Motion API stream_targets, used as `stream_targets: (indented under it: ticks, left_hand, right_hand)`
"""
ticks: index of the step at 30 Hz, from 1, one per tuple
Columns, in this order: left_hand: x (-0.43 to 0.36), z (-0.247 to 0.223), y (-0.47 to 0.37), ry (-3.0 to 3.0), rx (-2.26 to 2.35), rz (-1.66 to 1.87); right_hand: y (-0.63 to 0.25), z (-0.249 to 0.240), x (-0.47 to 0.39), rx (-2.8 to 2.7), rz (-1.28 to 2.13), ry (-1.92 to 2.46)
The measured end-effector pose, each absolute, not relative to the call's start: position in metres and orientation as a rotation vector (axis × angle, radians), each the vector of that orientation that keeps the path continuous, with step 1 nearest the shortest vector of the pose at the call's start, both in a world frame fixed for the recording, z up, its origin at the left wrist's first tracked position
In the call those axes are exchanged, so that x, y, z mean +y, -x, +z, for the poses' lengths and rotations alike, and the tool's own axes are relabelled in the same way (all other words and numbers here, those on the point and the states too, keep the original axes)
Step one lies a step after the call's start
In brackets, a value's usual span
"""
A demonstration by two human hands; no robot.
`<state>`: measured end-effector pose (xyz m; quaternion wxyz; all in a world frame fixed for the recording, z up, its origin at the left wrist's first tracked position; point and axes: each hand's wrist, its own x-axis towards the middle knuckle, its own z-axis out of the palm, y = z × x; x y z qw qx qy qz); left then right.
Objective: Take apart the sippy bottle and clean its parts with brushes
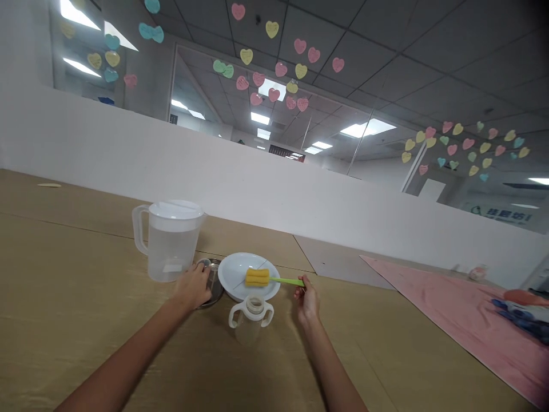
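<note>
My right hand (307,298) is closed around the green handle of a bottle brush (257,277) with a yellow sponge head. The sponge head is over a white bowl (231,264). Just in front of the bowl stands a clear baby bottle (249,326) with two white handles and an open neck. At a round metal dish (218,286), my left hand (195,287) has its fingers curled. A small round pale piece (205,262) shows at its fingertips; its kind is unclear. A clear plastic pitcher (171,252) with a white lid stands behind my left hand.
A pink cloth (446,309) covers the table's right side, with a blue and orange bundle (525,312) on it. A small pinkish object (477,273) lies near the wall. A white partition (266,183) with glass above runs along the back.
</note>
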<state>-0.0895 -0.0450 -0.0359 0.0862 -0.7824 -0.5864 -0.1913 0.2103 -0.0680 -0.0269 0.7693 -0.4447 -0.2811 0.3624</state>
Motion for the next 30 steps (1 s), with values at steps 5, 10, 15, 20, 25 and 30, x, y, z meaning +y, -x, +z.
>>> stream_targets:
  ticks: [5,10,15,20,25,30]
  left_hand:
    - [-0.046,-0.035,0.088,2.361,-1.709,-0.547]
    - [-0.045,-0.033,0.089,2.397,-1.662,-0.561]
    - [-0.047,-0.031,0.088,2.387,-1.662,-0.62]
    - [-0.049,-0.029,0.086,2.314,-1.698,-0.716]
    - [-0.043,-0.028,0.092,2.218,-1.719,-0.908]
    - [-0.052,-0.023,0.09,2.154,-1.56,-1.19]
  right_hand:
    - [-0.208,-0.025,-0.069,-0.548,0.802,0.988]
    - [-0.207,-0.024,-0.07,-0.539,0.809,0.989]
    - [-0.207,-0.025,-0.07,-0.55,0.814,0.995]
    - [-0.208,-0.026,-0.069,-0.55,0.822,1.003]
    - [-0.209,-0.025,-0.069,-0.556,0.819,0.995]
    - [-0.208,-0.025,-0.069,-0.552,0.815,0.987]
